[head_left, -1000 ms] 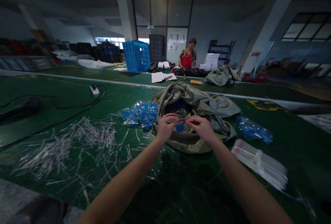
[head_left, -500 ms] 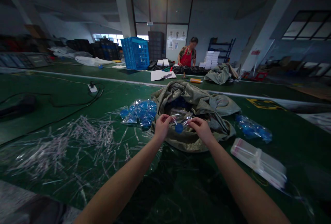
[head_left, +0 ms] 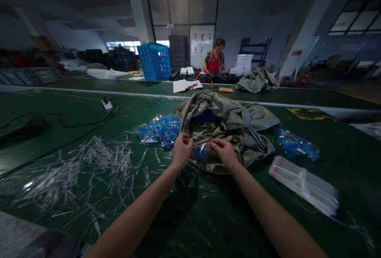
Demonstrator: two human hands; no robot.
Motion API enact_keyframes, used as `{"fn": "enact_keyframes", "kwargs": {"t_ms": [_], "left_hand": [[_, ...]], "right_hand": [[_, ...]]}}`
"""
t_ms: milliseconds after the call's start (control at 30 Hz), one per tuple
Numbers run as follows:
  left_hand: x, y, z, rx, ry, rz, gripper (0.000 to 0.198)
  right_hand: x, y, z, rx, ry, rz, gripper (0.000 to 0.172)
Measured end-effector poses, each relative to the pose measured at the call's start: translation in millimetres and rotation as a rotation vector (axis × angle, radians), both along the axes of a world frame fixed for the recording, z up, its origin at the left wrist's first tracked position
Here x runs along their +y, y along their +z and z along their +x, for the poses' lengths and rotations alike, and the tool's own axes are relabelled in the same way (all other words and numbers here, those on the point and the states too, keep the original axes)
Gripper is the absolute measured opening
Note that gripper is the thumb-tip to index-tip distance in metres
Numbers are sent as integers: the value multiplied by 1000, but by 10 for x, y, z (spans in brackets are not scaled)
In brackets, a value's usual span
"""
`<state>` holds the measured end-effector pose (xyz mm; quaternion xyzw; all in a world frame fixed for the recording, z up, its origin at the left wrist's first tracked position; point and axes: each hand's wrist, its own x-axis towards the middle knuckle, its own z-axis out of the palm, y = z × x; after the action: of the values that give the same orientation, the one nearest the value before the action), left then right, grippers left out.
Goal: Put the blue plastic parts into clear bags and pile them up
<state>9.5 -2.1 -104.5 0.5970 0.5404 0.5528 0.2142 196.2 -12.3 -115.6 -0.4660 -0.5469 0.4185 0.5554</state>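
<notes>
Between my two hands is a clear plastic bag [head_left: 201, 153] with a small blue item inside. The fingers of my left hand [head_left: 182, 151] pinch its left edge, and my right hand [head_left: 224, 151] pinches the right edge. Right behind them lies a grey-green woven sack [head_left: 212, 101], its mouth open, with blue things deep inside. Left of the sack is a pile of clear bags with blue items [head_left: 160, 129]. More bagged blue items [head_left: 297, 143] lie to its right. A bundle of flat clear bags [head_left: 303, 184], tied round the middle, lies near my right forearm.
Loose clear plastic strips [head_left: 89, 162] are scattered on the green table [head_left: 143, 107] to the left. A power strip [head_left: 106, 104] with black cable lies farther back. Across the tables are a blue crate [head_left: 154, 61], an orange roll [head_left: 226, 90] and a person in a red apron [head_left: 213, 65].
Both hands have shifted slightly left and nearer with the clear bag, and its blue item hangs a little lower. The person across has leaned over, arms lowered to the table.
</notes>
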Motion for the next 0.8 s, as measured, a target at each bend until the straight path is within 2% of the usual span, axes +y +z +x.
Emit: {"fn": "enact_keyframes", "kwargs": {"t_ms": [67,133,267,433,600,800], "left_hand": [[-58,84,-7,272,-3,210,14],[-117,180,19,504,-94,364,16],[-177,323,103,761,-257,491,20],[-152,415,133,884,-317,531,21],[-123,465,122,936,-359,548,24],[-74,430,111,993,-313,572,22]], "right_hand": [[-19,51,-31,-31,17,21,29],[-45,113,-62,-58,39,49,25],[-93,206,-96,-155,74,140,18],[-121,241,-79,-307,92,220,20],[-140,275,-58,-360,61,232,22],[-164,310,-72,-384,66,236,20]]}}
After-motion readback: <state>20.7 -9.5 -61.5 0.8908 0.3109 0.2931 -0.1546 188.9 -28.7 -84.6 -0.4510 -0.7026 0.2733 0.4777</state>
